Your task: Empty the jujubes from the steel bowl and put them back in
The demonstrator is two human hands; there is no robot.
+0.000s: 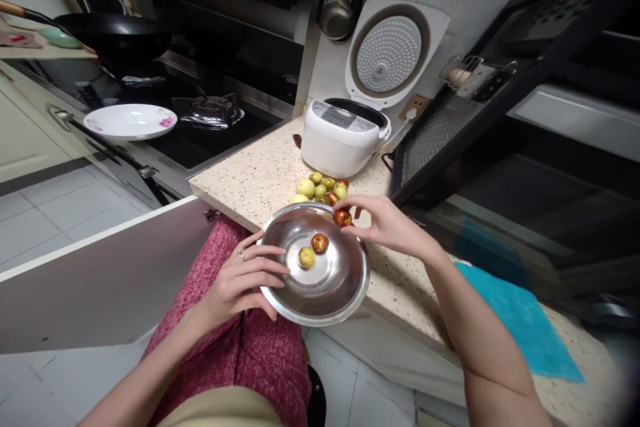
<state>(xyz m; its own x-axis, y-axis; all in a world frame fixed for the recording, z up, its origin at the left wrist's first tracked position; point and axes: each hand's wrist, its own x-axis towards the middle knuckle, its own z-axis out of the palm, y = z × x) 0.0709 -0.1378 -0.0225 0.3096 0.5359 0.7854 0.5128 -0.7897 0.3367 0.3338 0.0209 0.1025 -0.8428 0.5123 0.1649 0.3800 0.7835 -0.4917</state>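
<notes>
A shiny metal bowl [345, 287] sits at the counter's near edge, partly overhanging it. My left hand [245, 277] holds its left rim, fingers reaching over into the bowl and a ring on one of them. Inside lie a red-brown jujube [320, 243] and a yellowish-green one with brown marks [307, 257]. Over the bowl's upper right rim, my right hand [373, 220] pinches another red-brown jujube [343, 217] between thumb and fingers. Just behind the bowl is a pile of several green and brown jujubes [321, 191], its near part hidden by the rim.
Behind the pile stands a white rice cooker [340, 147], lid up. A dark appliance [500, 180] rises on the right, beside a blue cloth [520, 320]. To the left are a stove with a white plate [130, 121] and a black wok [115, 33], and an open cabinet door [110, 273].
</notes>
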